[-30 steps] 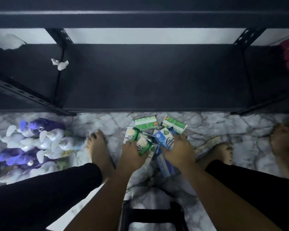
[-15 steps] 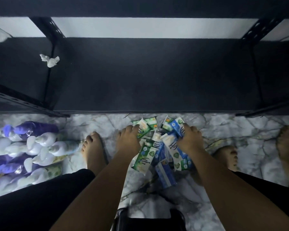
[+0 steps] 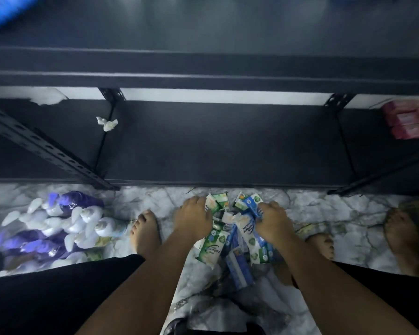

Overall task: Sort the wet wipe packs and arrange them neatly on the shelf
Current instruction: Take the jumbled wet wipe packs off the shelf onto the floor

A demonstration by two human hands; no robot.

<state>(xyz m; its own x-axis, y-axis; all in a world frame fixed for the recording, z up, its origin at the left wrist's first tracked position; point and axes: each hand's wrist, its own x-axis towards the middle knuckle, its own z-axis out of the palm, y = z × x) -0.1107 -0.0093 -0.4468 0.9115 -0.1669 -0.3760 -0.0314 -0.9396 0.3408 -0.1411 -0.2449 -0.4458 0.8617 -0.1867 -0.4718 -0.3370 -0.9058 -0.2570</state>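
On the marbled floor (image 3: pixel 324 206) just before the black metal shelf (image 3: pixel 228 146), the left hand (image 3: pixel 194 218) and right hand (image 3: pixel 273 221), slightly apart, each clutch some of the heaped green, blue and white plastic wet wipe packs (image 3: pixel 230 235), apparently gathering; next, lift them shelfward, colours separated.

Dim, bluish cast, motion blur (worst at top), wide-angle bowing at edges

Left hand (image 3: pixel 194 220) and right hand (image 3: pixel 272 222) are hiding parts of the wet wipe packs (image 3: pixel 213 245), whose print is blurring beyond reading; the picture's right edge is cropping the pink packs (image 3: pixel 408 122).
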